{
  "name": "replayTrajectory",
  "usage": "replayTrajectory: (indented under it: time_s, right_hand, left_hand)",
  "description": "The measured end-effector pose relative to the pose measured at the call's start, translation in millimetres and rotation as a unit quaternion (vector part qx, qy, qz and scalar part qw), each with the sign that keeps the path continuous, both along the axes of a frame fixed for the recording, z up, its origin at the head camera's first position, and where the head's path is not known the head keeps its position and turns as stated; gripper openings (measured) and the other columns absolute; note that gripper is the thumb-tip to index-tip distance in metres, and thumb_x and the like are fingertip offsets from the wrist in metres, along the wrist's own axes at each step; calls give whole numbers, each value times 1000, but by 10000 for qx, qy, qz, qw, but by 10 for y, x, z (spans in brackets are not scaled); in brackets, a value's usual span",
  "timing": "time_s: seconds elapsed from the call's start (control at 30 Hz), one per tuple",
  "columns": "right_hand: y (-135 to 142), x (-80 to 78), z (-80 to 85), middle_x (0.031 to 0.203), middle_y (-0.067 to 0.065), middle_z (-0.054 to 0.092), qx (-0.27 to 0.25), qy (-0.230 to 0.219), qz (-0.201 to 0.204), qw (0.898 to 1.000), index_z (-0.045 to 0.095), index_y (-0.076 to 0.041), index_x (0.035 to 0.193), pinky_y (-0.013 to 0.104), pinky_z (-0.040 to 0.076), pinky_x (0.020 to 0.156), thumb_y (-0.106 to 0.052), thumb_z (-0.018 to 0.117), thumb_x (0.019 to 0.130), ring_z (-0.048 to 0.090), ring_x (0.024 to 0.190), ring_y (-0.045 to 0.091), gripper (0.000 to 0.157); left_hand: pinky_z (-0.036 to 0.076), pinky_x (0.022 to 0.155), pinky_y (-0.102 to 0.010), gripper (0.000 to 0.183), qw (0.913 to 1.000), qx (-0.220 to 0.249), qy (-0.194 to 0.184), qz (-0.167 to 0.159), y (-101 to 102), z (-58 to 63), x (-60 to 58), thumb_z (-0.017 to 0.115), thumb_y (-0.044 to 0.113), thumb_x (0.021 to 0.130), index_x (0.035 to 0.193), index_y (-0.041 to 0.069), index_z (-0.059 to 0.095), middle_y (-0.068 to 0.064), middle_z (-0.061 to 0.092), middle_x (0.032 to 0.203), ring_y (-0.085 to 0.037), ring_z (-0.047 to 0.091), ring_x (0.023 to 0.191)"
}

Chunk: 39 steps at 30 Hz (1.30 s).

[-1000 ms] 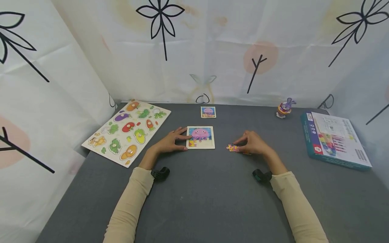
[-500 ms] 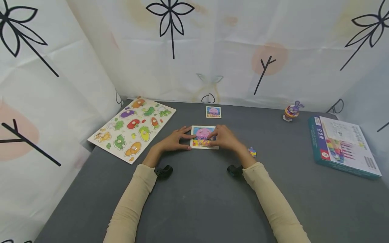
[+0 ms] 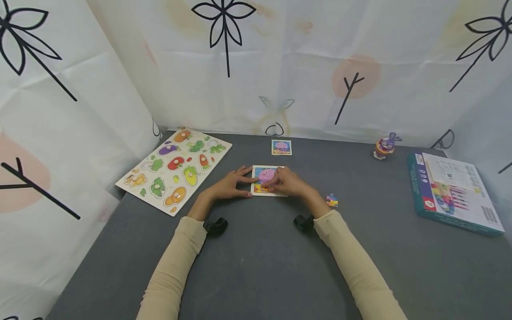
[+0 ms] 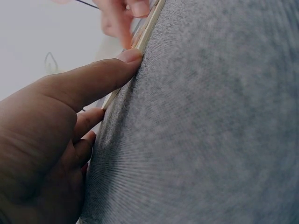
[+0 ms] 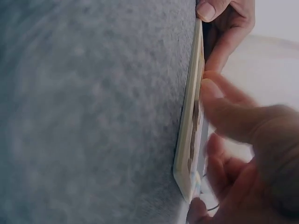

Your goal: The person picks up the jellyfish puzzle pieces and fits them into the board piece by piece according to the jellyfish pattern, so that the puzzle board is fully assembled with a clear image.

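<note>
A square jigsaw puzzle tray (image 3: 260, 194) with a pink octopus picture lies flat on the grey table. At its left edge my left hand (image 3: 228, 186) steadies it with fingers spread, the thumb against the near-left rim and the index fingertip over the picture. My right hand (image 3: 294, 182) reaches over the tray from the right, thumb and index finger pinched together low on the picture at a puzzle piece mostly hidden by the fingertips. In the right wrist view the right thumb (image 5: 212, 91) is right at the tray's surface. A loose puzzle piece (image 3: 332, 200) lies beside the right wrist.
Behind the tray lies a small octopus picture card (image 3: 282, 147). A vegetable puzzle board (image 3: 176, 171) lies at the left. Back right stand a purple rabbit figurine (image 3: 386, 146) and a flat teal box (image 3: 456, 191). White printed cloth (image 3: 280, 66) hangs behind the table.
My right hand has carried a puzzle piece from the table's right onto the tray, then shifted slightly left over the picture. The left hand stays at the tray's edge; the head view has shifted slightly.
</note>
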State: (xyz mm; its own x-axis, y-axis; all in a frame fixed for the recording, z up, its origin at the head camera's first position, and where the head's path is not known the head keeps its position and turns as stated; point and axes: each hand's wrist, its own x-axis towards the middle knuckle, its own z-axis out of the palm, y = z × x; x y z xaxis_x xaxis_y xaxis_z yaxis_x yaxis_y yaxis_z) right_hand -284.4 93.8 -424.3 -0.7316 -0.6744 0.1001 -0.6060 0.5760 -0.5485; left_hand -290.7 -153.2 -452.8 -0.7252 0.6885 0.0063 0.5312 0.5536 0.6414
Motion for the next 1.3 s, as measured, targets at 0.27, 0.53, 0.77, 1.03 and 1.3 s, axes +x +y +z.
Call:
replayTrajectory:
  time_s: [0.27, 0.53, 0.77, 1.03, 1.3]
  right_hand:
    - [-7, -35, -21, 58, 3, 58, 100, -545, -616, 9966, 74, -15, 98, 21, 21, 45, -14, 72, 79, 25, 51, 9, 18]
    - [238, 60, -11, 64, 7, 47, -482, -435, -572, 9962, 71, -2, 103, 22, 25, 55, -10, 72, 79, 27, 56, 9, 25]
    - [864, 296, 134, 84, 18, 50, -302, -834, -1420, 9859, 66, 0, 112, 27, 30, 61, -11, 73, 77, 32, 68, 16, 37]
    - [1445, 520, 179, 88, 19, 51, 154, -970, -1957, 9757, 64, 3, 113, 30, 30, 63, -9, 72, 77, 36, 72, 18, 39]
    - [1617, 597, 101, 106, 18, 66, 524, -1051, -2286, 9664, 72, -6, 104, 33, 43, 74, -21, 79, 70, 57, 97, 31, 37]
  left_hand:
    - [3, 111, -57, 56, 10000, 5, -49, 13, 16, -15, -13, 67, 29, 83, 135, 19, 48, -10, 19, 153, -32, 2, 143]
    - [4, 111, -57, 57, 10000, 27, 34, -36, 43, -20, -18, 68, 28, 83, 135, 17, 49, -12, 20, 153, -34, 4, 143]
    - [3, 110, -58, 57, 9999, 87, 60, -48, 16, -17, -10, 69, 28, 82, 135, 16, 49, -14, 20, 153, -35, 3, 142]
    - [3, 110, -59, 57, 9999, 108, 35, 74, -20, -35, -6, 70, 26, 81, 134, 16, 50, -13, 20, 153, -35, 4, 143]
    - [5, 108, -62, 57, 9999, 113, 94, -16, 23, -18, 15, 70, 28, 81, 133, 15, 51, -15, 22, 152, -36, 5, 142]
